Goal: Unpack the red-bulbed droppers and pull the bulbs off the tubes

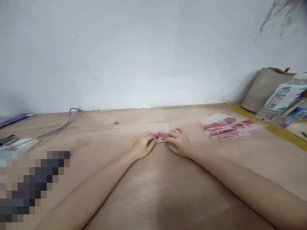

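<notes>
A small clear plastic bag with several red pieces inside lies flat on the table between my hands. My left hand pinches its left edge, the thumb and fingers closed together. At the opposite edge, my right hand has its curled fingers on the bag. What exactly the red pieces are is too blurred to tell. To the right of my right hand, a pile of similar clear bags with red pieces rests on the table.
A small red scrap lies left of centre. Grey cable runs along the left. Yellow tape marks the right side, near a plastic bottle and a beige container. A white wall stands behind the wooden table.
</notes>
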Motion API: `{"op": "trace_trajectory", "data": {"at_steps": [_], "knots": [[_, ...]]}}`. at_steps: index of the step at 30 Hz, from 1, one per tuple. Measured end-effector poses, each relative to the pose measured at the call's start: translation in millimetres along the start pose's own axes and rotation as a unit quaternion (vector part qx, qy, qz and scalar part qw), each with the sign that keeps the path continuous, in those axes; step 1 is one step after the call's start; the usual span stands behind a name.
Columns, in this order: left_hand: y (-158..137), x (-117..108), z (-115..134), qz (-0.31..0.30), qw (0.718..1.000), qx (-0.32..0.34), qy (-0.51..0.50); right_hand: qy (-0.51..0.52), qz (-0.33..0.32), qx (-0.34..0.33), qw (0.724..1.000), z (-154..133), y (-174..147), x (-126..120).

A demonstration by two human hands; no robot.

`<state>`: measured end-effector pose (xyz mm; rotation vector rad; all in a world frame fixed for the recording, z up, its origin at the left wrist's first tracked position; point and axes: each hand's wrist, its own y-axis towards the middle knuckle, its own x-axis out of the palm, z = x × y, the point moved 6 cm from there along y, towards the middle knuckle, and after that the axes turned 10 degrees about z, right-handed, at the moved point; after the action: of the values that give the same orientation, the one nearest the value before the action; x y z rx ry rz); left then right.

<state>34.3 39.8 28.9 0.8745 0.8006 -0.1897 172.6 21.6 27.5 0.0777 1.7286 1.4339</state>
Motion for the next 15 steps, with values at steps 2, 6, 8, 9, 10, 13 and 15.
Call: {"op": "trace_trajectory", "data": {"at_steps": [2, 6, 8, 9, 10, 13, 15], "knots": [[0, -2, -2, 0.009, 1.000, -0.002, 0.017, 0.001, 0.000, 0.002, 1.000, 1, 3, 3], [1, -6, -1, 0.026, 0.998, 0.013, 0.059, 0.002, -0.008, -0.004, 1.000, 0, 8, 7], [1, -7, 1, 0.032, 0.997, 0.024, 0.068, 0.000, -0.008, -0.013, 1.000, -1, 10, 7], [1, -7, 2, 0.034, 0.997, 0.031, 0.069, -0.001, -0.005, -0.019, 1.000, -2, 10, 6], [1, -7, 3, 0.037, 0.996, 0.038, 0.068, -0.002, 0.001, -0.026, 1.000, -3, 11, 5], [2, -8, 8, 0.048, 0.994, 0.066, 0.067, -0.008, 0.014, -0.049, 0.999, -5, 12, 2], [3, -9, 10, 0.053, 0.994, 0.072, 0.066, -0.014, 0.018, -0.058, 0.998, -7, 12, 1]]}}
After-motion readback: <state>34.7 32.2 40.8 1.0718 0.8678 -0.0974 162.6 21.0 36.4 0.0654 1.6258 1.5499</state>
